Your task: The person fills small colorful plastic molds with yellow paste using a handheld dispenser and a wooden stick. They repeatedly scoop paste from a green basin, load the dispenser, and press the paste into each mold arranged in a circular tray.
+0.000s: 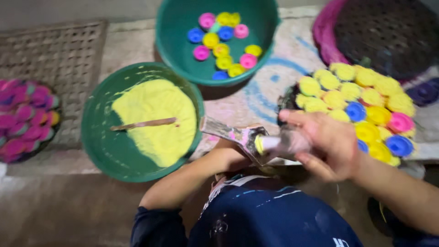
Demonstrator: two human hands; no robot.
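Note:
My right hand [327, 146] is closed around the pale handle of a flat metal scraper [228, 131]. The blade is smeared pink and yellow and points left toward a green bowl [98, 137]. That bowl holds yellow powder [157, 114] with a wooden stick [146, 123] lying in it. My left hand [231, 158] reaches up under the blade. Its fingers are hidden, so I cannot tell what it holds. Just behind my right hand sits a heap of small round moulds [352, 98], blue, pink and yellow, many topped with yellow powder.
A second green basin [169, 41] at the top holds several empty pink, blue and yellow moulds [222, 43]. A pink basket [323, 34] stands at the top right. A plate of pink-filled moulds [23, 121] lies at the left on a woven mat [55, 55].

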